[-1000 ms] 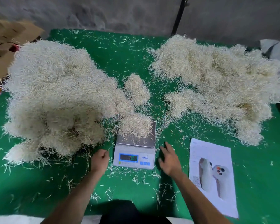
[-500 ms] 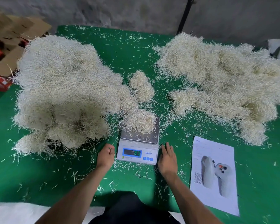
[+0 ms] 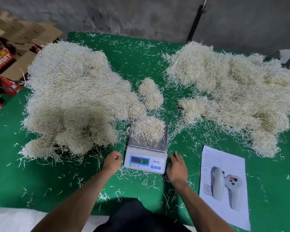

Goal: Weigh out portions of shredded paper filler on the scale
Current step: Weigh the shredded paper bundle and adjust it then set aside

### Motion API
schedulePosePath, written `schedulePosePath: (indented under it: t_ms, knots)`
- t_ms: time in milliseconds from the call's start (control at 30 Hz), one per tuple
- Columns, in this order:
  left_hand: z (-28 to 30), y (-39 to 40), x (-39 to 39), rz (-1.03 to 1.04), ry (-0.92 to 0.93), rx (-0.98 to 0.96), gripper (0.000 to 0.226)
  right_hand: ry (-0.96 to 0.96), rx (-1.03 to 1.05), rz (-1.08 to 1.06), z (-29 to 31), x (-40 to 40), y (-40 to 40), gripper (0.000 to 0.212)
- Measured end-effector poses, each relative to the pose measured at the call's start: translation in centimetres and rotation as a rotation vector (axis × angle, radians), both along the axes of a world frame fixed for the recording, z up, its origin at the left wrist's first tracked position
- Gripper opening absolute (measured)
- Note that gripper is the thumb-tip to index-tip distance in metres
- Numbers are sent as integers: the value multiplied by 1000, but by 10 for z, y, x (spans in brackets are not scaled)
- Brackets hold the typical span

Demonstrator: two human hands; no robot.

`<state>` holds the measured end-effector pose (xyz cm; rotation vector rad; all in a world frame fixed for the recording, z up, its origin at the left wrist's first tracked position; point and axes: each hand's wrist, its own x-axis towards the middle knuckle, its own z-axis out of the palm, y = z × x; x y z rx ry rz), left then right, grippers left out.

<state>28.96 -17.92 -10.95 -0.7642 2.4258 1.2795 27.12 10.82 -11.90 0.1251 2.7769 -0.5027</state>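
On the green tabletop (image 3: 141, 52) a scale (image 3: 146, 158) carries a clump of shredded paper filler (image 3: 147, 128) at the far end of its steel pan, pale straw-coloured strands spilling over the left rim, with a big pile (image 3: 74, 97) to the left and another pile (image 3: 233, 91) to the right. The left hand (image 3: 112, 161) rests beside the scale with its fingers curled into an empty fist, while the right hand (image 3: 176, 168) lies flat by the scale's other side, fingers straight and close together. Both hands sit where they did half a second ago, and the clump has not shifted.

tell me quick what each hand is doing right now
Left hand: closed in a fist, holding nothing visible, beside the white digital scale.
Right hand: open, fingers straight, flat on the green table.
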Motion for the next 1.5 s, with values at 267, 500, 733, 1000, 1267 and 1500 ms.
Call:
schedulePosePath:
  t_ms: [267,500,733,1000,1267,1500]
  knots:
    - [84,41,-83,251,362,150,36,292,-574,-202,79,-93,-28,33]
    - [118,71,-115,159,282,250,52,-172,-1181,-369,105,-104,-79,57]
    - [155,53,-151,189,61,548,128,101,-765,107,143,-130,-79,27]
    - [178,54,-174,196,40,487,131,129,-998,74,171,-171,-70,30]
    - [184,100,-183,202,118,465,119,-86,-1128,-449,183,-255,-47,15]
    - [185,106,-192,198,296,635,38,-95,-1368,-791,194,-310,-10,17]
